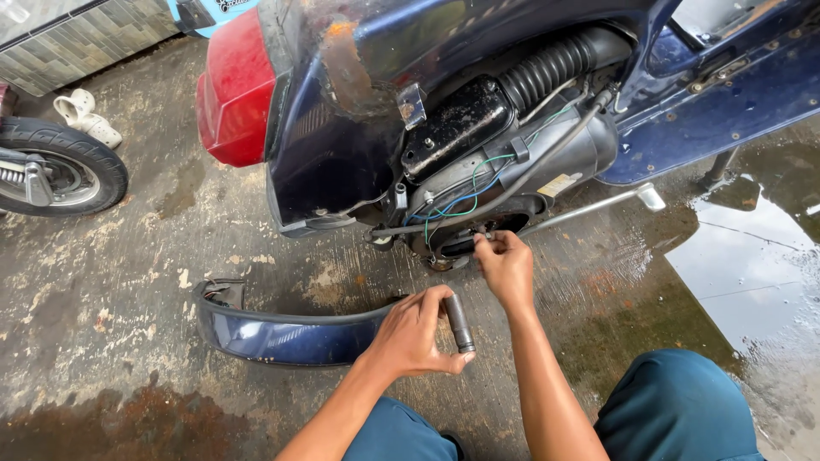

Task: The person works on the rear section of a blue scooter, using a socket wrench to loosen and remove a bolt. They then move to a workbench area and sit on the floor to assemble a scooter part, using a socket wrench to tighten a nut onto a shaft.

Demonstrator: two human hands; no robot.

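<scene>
Stained, cracked concrete floor (111, 341) fills the view, bare and open across the lower left, with rust-brown patches near the bottom edge. At the far left edge stands a black rubber scooter tyre on a silver wheel (55, 166), well apart from the work, and a pale sandal (85, 118) lies behind it by a grey tiled wall (77, 38). Right of that rises the dark blue scooter body (333, 145) with its red tail lamp (235, 90); its side cover is off, showing a black ribbed rubber hose (551, 64), a black box (457, 124) and thin blue and green wires (470, 183). On the floor just below lies the curved dark blue plastic side panel (273, 333), long axis running left to right, its far end hidden behind the left hand.

The left hand (414, 333) closes its grip around a short dark metal cylindrical socket tool (459, 323), held between thumb and fingers, long axis near upright and leaning slightly left at the top. Just right and above, the right hand (506, 269) pinches with its fingertips at a small part under the engine casing (478, 235); what it pinches is too small to make out. A silver kick lever (598, 205) slants away rightward. Further right, a puddle (743, 265) narrows the dry floor, and blue-trousered knees (675, 410) close the bottom edge.
</scene>
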